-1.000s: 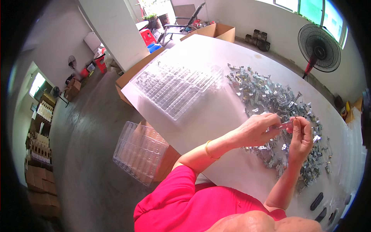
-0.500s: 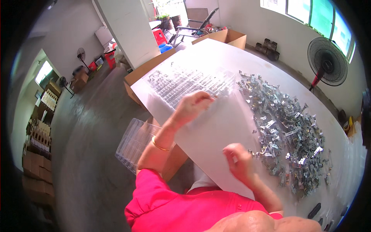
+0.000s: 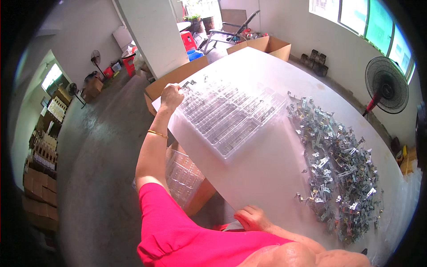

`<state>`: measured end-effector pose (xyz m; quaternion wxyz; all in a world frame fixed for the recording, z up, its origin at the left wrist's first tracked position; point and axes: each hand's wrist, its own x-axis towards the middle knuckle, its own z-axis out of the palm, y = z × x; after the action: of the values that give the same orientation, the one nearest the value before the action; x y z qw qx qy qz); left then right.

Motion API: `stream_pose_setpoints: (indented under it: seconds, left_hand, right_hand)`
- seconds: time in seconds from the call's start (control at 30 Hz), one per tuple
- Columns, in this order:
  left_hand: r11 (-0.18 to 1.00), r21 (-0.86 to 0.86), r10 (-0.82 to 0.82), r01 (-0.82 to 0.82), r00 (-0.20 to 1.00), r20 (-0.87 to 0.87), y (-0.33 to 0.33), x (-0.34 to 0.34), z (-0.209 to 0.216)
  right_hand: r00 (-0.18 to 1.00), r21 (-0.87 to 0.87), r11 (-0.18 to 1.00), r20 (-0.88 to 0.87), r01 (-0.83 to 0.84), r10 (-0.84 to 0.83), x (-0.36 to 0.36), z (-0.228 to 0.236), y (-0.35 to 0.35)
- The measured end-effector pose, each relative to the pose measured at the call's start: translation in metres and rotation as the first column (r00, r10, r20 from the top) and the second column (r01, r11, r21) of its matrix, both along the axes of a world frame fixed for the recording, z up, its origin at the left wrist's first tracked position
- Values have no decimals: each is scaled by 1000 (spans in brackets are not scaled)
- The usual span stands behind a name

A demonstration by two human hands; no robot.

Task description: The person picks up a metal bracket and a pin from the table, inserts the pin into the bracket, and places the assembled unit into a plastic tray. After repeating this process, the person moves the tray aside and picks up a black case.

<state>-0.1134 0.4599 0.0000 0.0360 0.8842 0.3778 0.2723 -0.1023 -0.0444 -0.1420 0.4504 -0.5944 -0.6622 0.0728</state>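
A clear plastic tray (image 3: 225,156) with long narrow compartments lies on the white table, and metal parts sit in many of its slots. At the tray's far left corner my left hand (image 3: 172,96) is closed. A few small metal parts (image 3: 189,83) show right beside its fingertips; what the fingers grip, if anything, I cannot make out. My right hand (image 3: 252,218) rests low at the table's near edge with its fingers curled in, and their tips are partly hidden. To the right spreads a heap of small metal brackets (image 3: 342,173), apart from both hands.
Below the table's left edge, more clear trays (image 3: 181,178) rest on a cardboard box (image 3: 199,200). Open cartons (image 3: 278,46) stand beyond the far edge. A black fan (image 3: 386,82) stands at the right, and a pillar (image 3: 153,38) rises behind the table.
My left hand has moved left and away from me to the tray's far corner, uncovering the tray. My right hand has drawn back from beside the bracket heap to the table's near edge.
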Motion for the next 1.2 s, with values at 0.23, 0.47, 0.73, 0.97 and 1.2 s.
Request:
stream_pose_setpoints:
  seconds: [0.23, 0.47, 0.73, 0.97, 1.2]
  left_hand:
    - [998, -28, 45, -51, 983, -176, 18, 20, -10]
    - [995, -86, 33, -57, 966, -256, 23, 28, -19]
    - [989, -1, 138, -145, 943, -302, -3, 28, -13]
    - [959, 265, -75, 99, 992, -98, -59, 18, -8]
    - [779, 132, -610, 613, 693, 384, -251, -13, 50]
  right_hand:
    - [1000, -36, 999, -6, -2, 2, 4, 7, 1]
    - [1000, -12, 1000, -25, -7, 6, 5, 4, 5]
    - [999, -31, 1000, -37, -6, 5, 2, 5, 2]
    - [997, -77, 997, -83, -6, -1, 0, 1, -3]
    - [995, -4, 998, -72, -67, 67, -1, 4, -4]
